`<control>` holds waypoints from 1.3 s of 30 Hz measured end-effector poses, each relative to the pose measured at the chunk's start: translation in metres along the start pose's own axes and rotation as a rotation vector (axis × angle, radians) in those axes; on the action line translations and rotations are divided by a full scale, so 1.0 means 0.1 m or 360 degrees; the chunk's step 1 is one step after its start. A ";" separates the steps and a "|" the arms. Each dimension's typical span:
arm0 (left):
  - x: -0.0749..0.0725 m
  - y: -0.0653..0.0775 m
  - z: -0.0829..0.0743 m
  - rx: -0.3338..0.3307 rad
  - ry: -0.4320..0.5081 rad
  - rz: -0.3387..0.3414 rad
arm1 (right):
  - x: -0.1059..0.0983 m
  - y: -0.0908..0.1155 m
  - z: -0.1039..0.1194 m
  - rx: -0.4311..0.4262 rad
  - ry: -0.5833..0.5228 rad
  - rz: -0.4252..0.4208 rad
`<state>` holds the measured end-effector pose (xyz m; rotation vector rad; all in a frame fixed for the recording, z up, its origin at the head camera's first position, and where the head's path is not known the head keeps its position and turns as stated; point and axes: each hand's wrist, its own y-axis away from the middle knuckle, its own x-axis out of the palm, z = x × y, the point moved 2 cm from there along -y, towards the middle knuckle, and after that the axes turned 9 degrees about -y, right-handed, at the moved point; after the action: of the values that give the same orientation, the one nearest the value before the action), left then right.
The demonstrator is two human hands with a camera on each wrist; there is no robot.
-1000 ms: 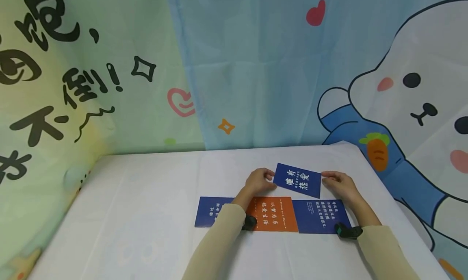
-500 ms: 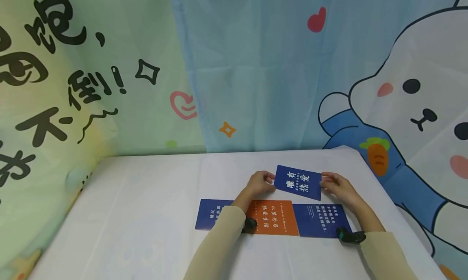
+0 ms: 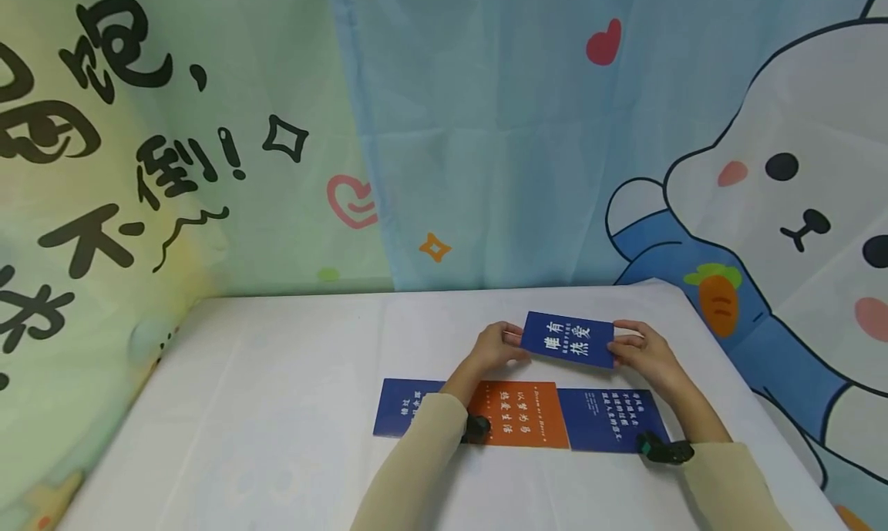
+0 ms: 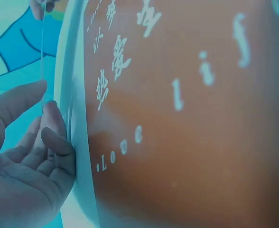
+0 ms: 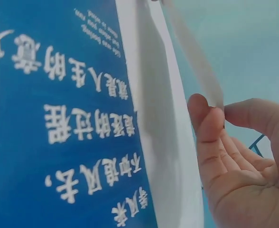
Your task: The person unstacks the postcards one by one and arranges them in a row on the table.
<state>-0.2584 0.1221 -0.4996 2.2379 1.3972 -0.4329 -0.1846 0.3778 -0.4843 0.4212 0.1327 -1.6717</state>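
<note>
A dark blue card (image 3: 567, 340) with white lettering is held up between both hands, tilted toward the head camera. My left hand (image 3: 496, 347) pinches its left edge between thumb and fingers. On the opposite edge, my right hand (image 3: 647, 355) grips near the corner; the right wrist view shows the card (image 5: 196, 57) side-on between thumb and fingertips. Below, three cards lie in a row on the white table: a blue card (image 3: 398, 408) partly under the left sleeve, an orange card (image 3: 523, 415) in the middle, and another blue card (image 3: 610, 419) at the right.
The white tablecloth (image 3: 264, 408) stretches away to the left of the cards. Behind the table hangs a printed curtain (image 3: 486, 146) with a cartoon bear figure and large black characters. Dark wrist cameras (image 3: 666, 448) sit over the lower cards.
The held blue card has tipped a little, its lower right corner rising, and the right fingers have shifted along its edge. The head view has drifted slightly; the row of cards stays put.
</note>
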 end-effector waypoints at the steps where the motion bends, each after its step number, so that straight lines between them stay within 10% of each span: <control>1: -0.01 0.00 0.01 0.0011 0.0019 -0.0001 | 0.01 0.00 0.02 -0.0009 -0.0001 -0.0006; 39: -0.59 0.42 0.25 0.0270 -0.0077 -0.0210 | 0.55 0.12 0.28 -0.0097 -0.0150 0.0082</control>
<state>-0.2465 0.0479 -0.4823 2.2576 1.5397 -0.6686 -0.1835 0.3151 -0.4758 0.2973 0.1017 -1.6295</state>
